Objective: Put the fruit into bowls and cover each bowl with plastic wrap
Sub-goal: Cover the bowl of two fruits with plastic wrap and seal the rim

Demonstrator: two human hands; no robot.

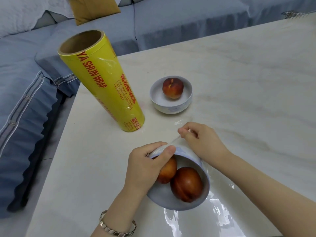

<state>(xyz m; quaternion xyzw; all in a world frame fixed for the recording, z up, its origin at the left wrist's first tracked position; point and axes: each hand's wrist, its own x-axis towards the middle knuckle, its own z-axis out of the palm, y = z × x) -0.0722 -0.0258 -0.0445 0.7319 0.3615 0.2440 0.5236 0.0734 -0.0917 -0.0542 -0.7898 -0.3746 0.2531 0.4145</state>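
Wrapping the near bowl [177, 200]
Left hand [145, 170] gripped its far rim; right hand [203, 144], just beyond, pinched plastic wrap [172, 140] stretched over it.

Pale marble-patterned table [239, 69] bearing upright yellow wrap roll [102, 82], far bowl [171, 105], clear film sheet [218, 211].

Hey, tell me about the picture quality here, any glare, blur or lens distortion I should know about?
Head view: bright glare streaks on the plastic wrap lying on the table beside the near bowl; wide-angle distortion makes the yellow roll lean and bows the table edge; the far top-right corner is smeared; lighting is soft and even, with faint shadows under the far bowl; both hands are sharp.
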